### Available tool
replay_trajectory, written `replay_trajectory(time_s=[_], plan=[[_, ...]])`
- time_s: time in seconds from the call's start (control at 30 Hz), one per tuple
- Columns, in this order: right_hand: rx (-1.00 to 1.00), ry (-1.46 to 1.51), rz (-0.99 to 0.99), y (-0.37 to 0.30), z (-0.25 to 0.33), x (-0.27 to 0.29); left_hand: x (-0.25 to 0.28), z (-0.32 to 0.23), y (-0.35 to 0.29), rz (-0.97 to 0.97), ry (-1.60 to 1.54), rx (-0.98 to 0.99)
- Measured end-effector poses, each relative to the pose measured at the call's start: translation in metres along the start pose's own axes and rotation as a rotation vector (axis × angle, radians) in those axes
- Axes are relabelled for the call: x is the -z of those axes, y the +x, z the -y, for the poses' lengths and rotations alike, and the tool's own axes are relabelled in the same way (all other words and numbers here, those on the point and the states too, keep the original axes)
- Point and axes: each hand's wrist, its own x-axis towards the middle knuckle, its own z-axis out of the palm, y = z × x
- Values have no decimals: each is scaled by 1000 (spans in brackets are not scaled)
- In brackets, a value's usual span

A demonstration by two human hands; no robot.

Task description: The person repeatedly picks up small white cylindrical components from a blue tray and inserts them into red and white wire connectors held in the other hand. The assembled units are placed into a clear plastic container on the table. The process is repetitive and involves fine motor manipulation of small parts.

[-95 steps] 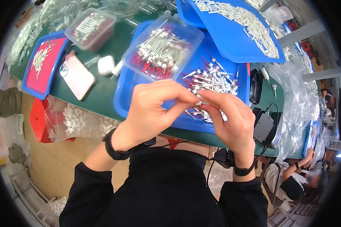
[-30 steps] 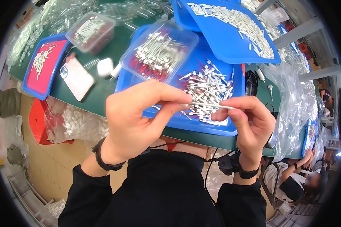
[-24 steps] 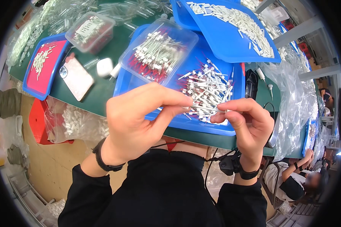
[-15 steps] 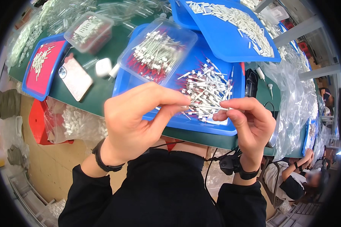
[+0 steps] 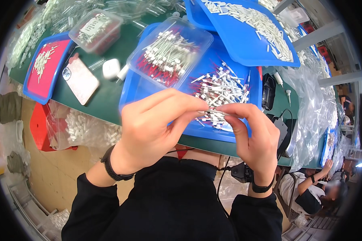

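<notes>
My left hand and my right hand meet over the near part of a blue tray, each closed in a pinch. Between their fingertips is a thin pale stick, lying roughly level; its ends are mostly covered by the fingers. Beneath and beyond them a loose pile of small white sticks, some with dark red ends, lies in the tray. A clear plastic box full of similar white and red pieces rests at the tray's far left.
Another blue tray with short white tubes overlaps the far right. To the left are a phone, a white case, a lidded clear box and a small blue-rimmed tray. A co-worker sits at far right.
My right hand has shifted left, bringing its fingertips close to those of my left hand. My left hand has moved slightly right. Less of the stick shows between them.
</notes>
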Motion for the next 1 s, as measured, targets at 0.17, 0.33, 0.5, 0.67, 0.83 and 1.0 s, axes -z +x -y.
replay_trajectory(time_s=[0.17, 0.33, 0.5, 0.67, 0.83, 1.0], plan=[[93, 24, -47, 4, -2, -10, -2, -5, 1, 22, 8, 19], [31, 96, -31, 3, -1, -12, 1, -3, 3, 44, 18, 15], [5, 125, 74, 5, -3, -12, -1, 1, 2, 58, -6, 12], [29, 44, 128, 8, -3, -14, -2, 7, 0, 87, 42, -56], [7, 34, 109, 7, -18, -23, -2, 25, 8, 244, 27, -152], [-103, -204, 33, 15, -41, -7, 14, 52, 52, 306, 182, -32]])
